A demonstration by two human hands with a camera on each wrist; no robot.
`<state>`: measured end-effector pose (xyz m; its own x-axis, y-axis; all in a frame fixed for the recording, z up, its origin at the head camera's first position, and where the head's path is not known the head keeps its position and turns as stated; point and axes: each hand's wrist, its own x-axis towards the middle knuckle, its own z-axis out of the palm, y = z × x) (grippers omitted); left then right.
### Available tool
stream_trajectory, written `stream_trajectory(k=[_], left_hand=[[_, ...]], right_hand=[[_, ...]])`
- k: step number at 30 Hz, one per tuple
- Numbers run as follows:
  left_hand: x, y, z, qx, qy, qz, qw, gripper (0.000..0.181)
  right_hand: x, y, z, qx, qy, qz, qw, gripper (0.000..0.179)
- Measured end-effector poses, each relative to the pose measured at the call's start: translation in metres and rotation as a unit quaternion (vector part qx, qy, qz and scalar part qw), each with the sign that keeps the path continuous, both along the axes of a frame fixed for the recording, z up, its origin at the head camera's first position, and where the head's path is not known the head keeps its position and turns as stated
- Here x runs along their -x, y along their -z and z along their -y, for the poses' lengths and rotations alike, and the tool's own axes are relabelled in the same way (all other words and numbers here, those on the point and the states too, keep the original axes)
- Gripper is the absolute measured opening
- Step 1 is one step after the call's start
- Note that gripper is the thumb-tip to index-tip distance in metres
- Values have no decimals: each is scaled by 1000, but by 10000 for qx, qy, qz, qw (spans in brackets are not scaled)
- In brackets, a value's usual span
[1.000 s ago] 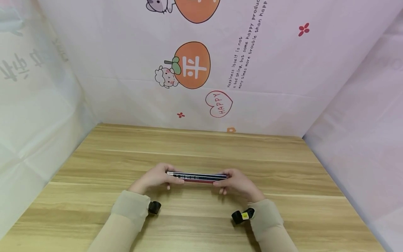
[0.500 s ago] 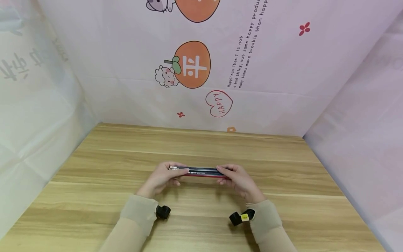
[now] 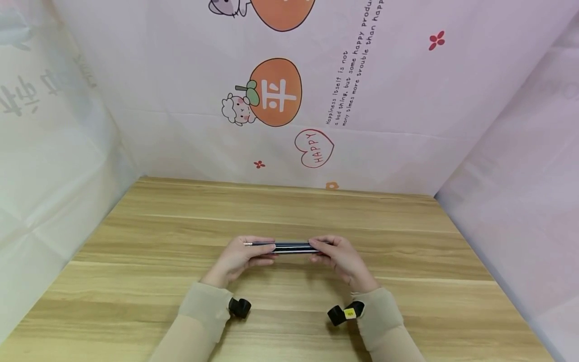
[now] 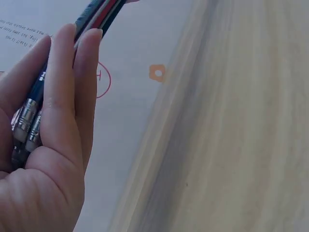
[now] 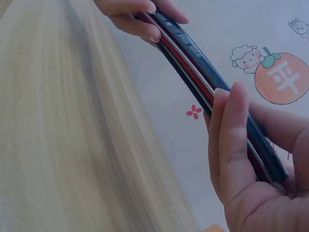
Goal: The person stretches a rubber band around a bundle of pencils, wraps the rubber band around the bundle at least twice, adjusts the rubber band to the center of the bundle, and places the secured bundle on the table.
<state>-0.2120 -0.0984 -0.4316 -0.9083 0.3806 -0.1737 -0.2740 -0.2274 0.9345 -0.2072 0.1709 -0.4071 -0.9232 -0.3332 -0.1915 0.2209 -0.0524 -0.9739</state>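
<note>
A bundle of pencils, dark blue with some red, is held level above the table between both hands. My left hand grips the end with metal ferrules and erasers, thumb on the near side. In the left wrist view those ferrules sit between the thumb and the fingers. My right hand grips the other end, its thumb laid over the top. The right wrist view shows red and dark pencils side by side, running from one hand to the other. The tips at the right end are hidden in the palm.
A wood-grain table lies below the hands. Behind it rises a printed cloth backdrop, and pale cloth walls stand at both sides. Each wrist wears a beige band with a small black camera.
The left hand has shifted right along the pencils, nearer the right hand. The bundle has risen slightly in view and turned, so less red shows from above. The right thumb now lies over the top.
</note>
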Motion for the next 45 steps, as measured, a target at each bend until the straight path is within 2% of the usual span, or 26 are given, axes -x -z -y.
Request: stream_trajectory(k=[5,12,14,18,22,25,29,35,40,42,45], left_hand=[[-1,-1,-4,-10,-143,67,9999,47],[-2,-4,-5,-66,-145,75,9998,48],[-2,-5,-4,-67,-130,51,9999,49],[-1,-5,-2,-22,-152,24,9999,49],[0,-6,0,-17,-225,14,9997,48],[0,-5,1,-21,-250,-7,9997,48],[0,-6,3,-18,-229,-2,9997,49],[0,-7,4,-21,-233,15,9997,49],[0,-7,4,19,-212,-20,9998,46],[0,-7,4,46,-207,-29,9998,45],[0,-7,5,66,-195,-37,9998,45]], right_hand=[[1,2,-4,158,-129,-95,9997,36],[3,2,-4,381,-6,-11,9993,23],[3,1,-4,414,14,8,9991,22],[5,1,-6,386,-30,-59,9992,32],[7,1,-10,352,-97,-247,9990,28],[8,-1,-14,175,-54,-360,9992,27],[7,-4,-21,-443,230,-446,9978,37],[6,-9,-33,-1615,768,-666,9816,46],[7,-9,-43,-2235,863,-872,9670,44],[7,-8,-47,-2628,803,-1037,9559,42],[7,-4,-53,-3334,700,-1179,9328,37]])
